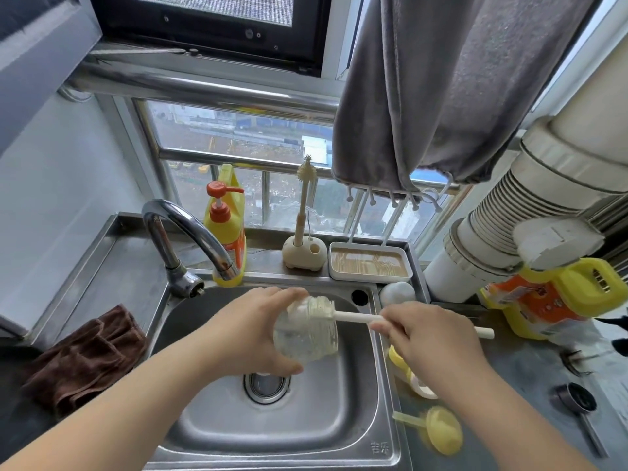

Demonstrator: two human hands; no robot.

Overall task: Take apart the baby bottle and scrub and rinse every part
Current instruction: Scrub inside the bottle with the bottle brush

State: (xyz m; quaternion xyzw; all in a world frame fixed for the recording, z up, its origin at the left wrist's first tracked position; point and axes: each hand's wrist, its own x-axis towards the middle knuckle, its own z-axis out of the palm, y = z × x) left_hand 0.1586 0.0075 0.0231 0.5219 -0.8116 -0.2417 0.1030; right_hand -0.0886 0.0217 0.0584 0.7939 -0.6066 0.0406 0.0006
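My left hand grips the clear glass bottle body sideways over the steel sink, mouth pointing right. My right hand holds the white handle of a bottle brush, whose head is inside the bottle. On the counter right of the sink lie a yellow bottle collar with handles, partly hidden by my right wrist, and a round yellow lid with a straw piece.
The curved tap stands at the sink's back left, a yellow soap pump bottle behind it. A small brush in a beige stand, a drying tray, a brown cloth and a yellow jug surround the sink.
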